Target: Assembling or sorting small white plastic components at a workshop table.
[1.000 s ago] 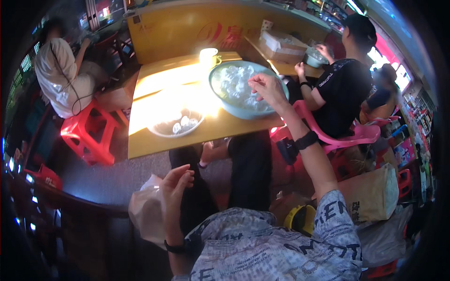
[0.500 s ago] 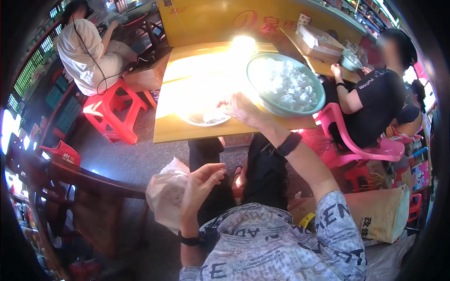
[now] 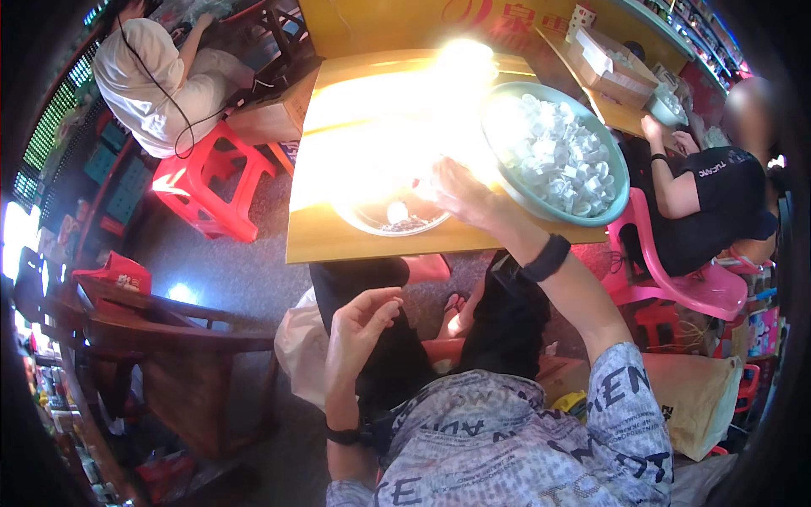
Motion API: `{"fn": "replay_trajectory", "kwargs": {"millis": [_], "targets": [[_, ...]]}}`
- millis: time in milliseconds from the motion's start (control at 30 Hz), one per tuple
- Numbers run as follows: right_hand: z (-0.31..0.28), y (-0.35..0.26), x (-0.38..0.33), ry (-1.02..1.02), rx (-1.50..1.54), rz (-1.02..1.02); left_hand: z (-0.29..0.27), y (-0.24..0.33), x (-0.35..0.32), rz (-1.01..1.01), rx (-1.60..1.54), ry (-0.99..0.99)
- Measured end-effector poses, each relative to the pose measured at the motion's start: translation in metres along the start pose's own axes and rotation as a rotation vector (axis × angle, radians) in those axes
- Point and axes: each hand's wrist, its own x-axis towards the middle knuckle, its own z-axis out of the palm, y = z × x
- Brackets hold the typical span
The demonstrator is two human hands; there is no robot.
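The yellow table (image 3: 338,237) is seen across the middle of the view, w/ strong glare over its centre. At its right end a large teal basin (image 3: 621,182) is set, filled w/ small white wrapped pieces (image 3: 562,156); its rim overhangs the table edge slightly. Just left of the basin, near the front edge, a smaller shallow bowl (image 3: 372,221) is placed, w/ a few pale bits inside, partly washed out by the glare.

The right hand (image 3: 460,196) is stretched out over the table, between bowl and basin, approx. above the bowl's right rim. Fingers are lost in the glare, so whether anything is gripped cannot be told. A dark wristband (image 3: 547,258) is worn on that arm.

The left hand (image 3: 359,325) is held up near the lap, well apart from the table, fingers loosely curled and half spread, nothing held. A pale bag (image 3: 296,346) is seen just beside it, below.

A red plastic stool (image 3: 207,190) stands left of the table, a pink chair (image 3: 676,283) to the right w/ another person seated.
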Motion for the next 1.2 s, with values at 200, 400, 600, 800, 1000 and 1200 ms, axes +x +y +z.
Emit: {"fn": "replay_trajectory", "kwargs": {"millis": [200,400,600,800,1000,1200], "targets": [[-0.027,0.001,0.023,-0.796,1.150,0.581,-0.003,0.025,0.012,0.036,0.069,0.057],[-0.004,-0.008,0.013,-0.750,0.885,0.383,-0.029,0.011,0.007,-0.002,-0.047,0.150],[-0.007,-0.001,0.009,-0.781,1.264,0.672,-0.083,-0.035,-0.010,-0.064,-0.185,0.305],[-0.013,-0.007,0.019,-0.834,1.179,0.690,-0.117,-0.096,-0.037,-0.248,-0.270,0.444],[-0.019,-0.003,0.017,-0.659,0.892,0.649,-0.140,-0.204,-0.034,-0.495,-0.193,0.318],[-0.073,-0.031,0.030,-0.391,0.794,0.704,-0.153,-0.349,-0.040,-0.639,0.228,0.422]]}}
